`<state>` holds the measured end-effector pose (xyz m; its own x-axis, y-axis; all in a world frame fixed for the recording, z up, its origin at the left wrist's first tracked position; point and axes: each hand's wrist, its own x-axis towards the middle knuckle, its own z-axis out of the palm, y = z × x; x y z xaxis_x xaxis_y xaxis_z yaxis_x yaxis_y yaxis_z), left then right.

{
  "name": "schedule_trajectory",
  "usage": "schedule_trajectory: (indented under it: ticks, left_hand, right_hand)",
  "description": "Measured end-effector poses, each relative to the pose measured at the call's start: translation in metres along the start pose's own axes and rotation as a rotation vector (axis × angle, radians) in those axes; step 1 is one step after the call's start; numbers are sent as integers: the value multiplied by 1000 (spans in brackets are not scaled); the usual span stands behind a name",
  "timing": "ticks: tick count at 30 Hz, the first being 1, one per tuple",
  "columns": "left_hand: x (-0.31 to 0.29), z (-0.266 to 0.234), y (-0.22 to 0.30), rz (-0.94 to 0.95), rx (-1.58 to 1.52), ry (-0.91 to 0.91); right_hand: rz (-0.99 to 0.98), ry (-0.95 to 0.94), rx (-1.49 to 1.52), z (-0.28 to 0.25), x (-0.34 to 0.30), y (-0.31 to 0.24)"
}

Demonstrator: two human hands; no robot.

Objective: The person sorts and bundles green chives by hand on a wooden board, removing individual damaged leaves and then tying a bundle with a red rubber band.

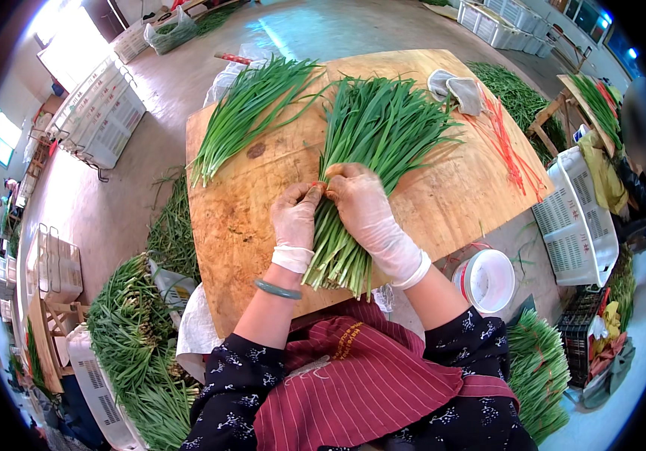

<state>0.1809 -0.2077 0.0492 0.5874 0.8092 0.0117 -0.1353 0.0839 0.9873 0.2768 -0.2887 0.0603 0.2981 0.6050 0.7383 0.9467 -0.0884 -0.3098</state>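
Note:
A thick bunch of Chinese chives (383, 128) lies on the wooden board in front of me, leaf tips pointing away and pale stem ends toward me. My left hand (297, 218), in a thin whitish glove, pinches a red tie (318, 186) at the bunch's left side. My right hand (362, 207), gloved the same way and slightly blurred, is closed against the stems, its fingertips meeting the left ones at the tie. How far the tie runs round the bunch is hidden. A smaller loose bunch of chives (255, 113) lies to the left.
The wooden board (443, 203) carries red ties (509, 150) and a greyish cloth (464, 94) at its right. A white bucket (484, 280) stands below its right edge. Heaped chives (139, 323) lie at lower left, more bunches (537, 368) at lower right. White crates (578, 214) flank me.

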Motion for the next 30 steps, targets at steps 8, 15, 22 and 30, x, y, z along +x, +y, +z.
schedule_trajectory:
  ticks: [8,15,22,30]
  left_hand:
    - [-19,21,-6,523,321,56]
    - [-33,36,7,761,441,-15]
    - [-32,43,13,624,477,-256]
    - [10,11,39,-648,30,-655]
  right_hand:
    - [507,-109,-24,-27,-18,-28]
    - [645,9,80,-26,-33,-23]
    - [863,362,680,-18,-63,-10]
    - [1186,486,1334,-51,-91,17]
